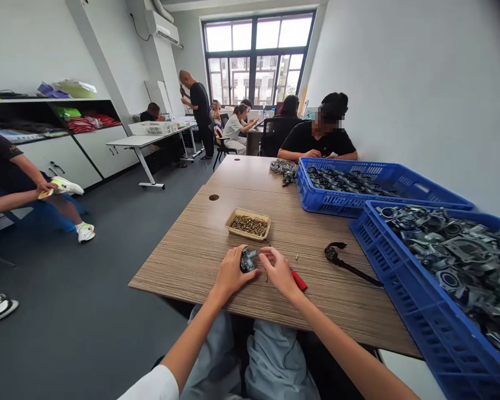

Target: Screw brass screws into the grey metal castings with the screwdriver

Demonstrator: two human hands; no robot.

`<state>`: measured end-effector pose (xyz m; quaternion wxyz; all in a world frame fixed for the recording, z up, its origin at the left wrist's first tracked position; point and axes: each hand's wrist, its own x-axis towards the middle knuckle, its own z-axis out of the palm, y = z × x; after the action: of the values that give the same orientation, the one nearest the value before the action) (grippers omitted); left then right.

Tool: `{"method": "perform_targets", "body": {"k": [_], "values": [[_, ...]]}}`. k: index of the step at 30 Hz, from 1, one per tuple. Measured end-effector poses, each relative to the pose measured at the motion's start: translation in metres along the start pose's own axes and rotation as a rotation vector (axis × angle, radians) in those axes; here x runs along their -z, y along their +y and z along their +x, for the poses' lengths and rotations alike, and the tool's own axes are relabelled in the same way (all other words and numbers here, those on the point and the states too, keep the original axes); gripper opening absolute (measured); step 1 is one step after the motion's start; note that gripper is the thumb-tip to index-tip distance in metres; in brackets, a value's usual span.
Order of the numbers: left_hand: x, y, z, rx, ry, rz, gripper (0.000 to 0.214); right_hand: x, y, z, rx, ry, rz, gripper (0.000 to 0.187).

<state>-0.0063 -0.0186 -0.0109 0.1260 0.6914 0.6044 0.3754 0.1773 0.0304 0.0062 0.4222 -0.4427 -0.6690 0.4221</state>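
My left hand (232, 275) is wrapped round a small grey cast-metal part (248, 260), which looks like a carburetor body, just above the table. My right hand (278, 270) is at the part's right side, its fingers bent and close together; whether a small piece is between the fingertips is hidden. A small brass piece (266, 276) lies under the right hand, and another brass piece (296, 256) is to its right. A red object (299, 280) lies beside the right wrist. Beyond both hands stands a cream tray (232, 229) full of small brass pieces.
Two blue crates (394, 286) of metal castings line the table's right side. A black watch-like strap (352, 268) lies beside the near crate. At the far end are a round heap of metal parts (282, 166) and a seated person (316, 139). Another person sits at left.
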Motion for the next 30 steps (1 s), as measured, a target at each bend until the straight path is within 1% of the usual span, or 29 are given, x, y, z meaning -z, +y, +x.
{"method": "perform_targets", "body": {"k": [3,6,8,10,13,18,23,26,30], "values": [[0.001,0.002,-0.003,0.013,0.01,0.014,0.072,0.033,0.0,-0.023,0.151,0.119,-0.231,0.029],[0.002,0.003,-0.003,0.049,0.031,0.01,0.072,0.065,0.01,-0.044,0.265,0.202,-0.439,0.025],[0.002,0.001,-0.003,0.095,0.053,-0.014,0.071,0.08,0.019,-0.053,0.285,0.231,-0.538,0.025],[0.002,-0.002,-0.002,0.153,0.078,-0.044,0.066,0.088,0.027,-0.058,0.283,0.211,-0.569,0.027],[0.002,-0.006,0.0,0.207,0.102,-0.076,0.06,0.089,0.035,-0.059,0.26,0.17,-0.549,0.03],[0.004,-0.005,0.001,0.222,0.111,-0.07,0.056,0.087,0.039,-0.057,0.223,0.084,-0.576,0.037],[0.004,-0.005,0.0,0.246,0.123,-0.035,0.053,0.089,0.042,-0.058,0.213,0.052,-0.628,0.039],[0.003,-0.006,0.0,0.249,0.121,-0.008,0.06,0.089,0.042,-0.057,0.228,0.037,-0.678,0.039],[0.002,-0.006,-0.001,0.226,0.134,0.037,0.079,0.088,0.043,-0.056,0.233,0.028,-0.708,0.038]]}}
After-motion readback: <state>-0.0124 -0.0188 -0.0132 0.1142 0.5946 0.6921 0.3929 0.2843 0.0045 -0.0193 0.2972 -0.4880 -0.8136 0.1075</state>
